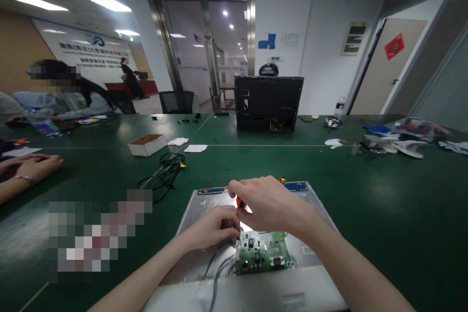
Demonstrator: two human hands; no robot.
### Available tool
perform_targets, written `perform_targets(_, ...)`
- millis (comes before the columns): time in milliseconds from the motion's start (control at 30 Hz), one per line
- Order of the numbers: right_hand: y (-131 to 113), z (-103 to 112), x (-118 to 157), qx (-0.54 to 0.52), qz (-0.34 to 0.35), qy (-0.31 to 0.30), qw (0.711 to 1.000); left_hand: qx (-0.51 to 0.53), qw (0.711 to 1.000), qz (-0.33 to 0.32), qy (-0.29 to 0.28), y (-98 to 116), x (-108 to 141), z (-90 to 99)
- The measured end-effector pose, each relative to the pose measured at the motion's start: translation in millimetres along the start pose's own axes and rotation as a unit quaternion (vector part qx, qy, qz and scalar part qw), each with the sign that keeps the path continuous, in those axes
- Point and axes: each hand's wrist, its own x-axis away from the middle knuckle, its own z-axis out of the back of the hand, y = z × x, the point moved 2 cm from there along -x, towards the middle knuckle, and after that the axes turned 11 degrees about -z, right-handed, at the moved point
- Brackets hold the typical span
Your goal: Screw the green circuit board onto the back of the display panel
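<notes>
A metal panel [310,253] lies flat on the table in front of me, with a green circuit board [263,252] on its middle and a blue strip board [297,186] along its far edge. My right hand [268,202] is closed on an orange and black screwdriver handle [240,202], held above the board's far left corner. Just left of it, my left hand [215,226] has its fingers pressed together at that same corner; what they hold, if anything, is hidden. Grey cables [215,278] run from the board's left side toward me.
Black cables [166,173] and an open carton [147,145] lie at the left on the green table [383,214]. A black monitor housing [269,102] stands at the back. Tools and bags lie far right. Another person's hands [34,168] rest at the left edge.
</notes>
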Motion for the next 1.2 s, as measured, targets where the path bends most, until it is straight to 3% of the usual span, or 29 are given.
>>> perform_targets(1200,0.7,-1.1,-0.6,0.025,-0.014,0.008,1.000,0.009,1.000,0.017,-0.012,4.8,-2.3,1.1)
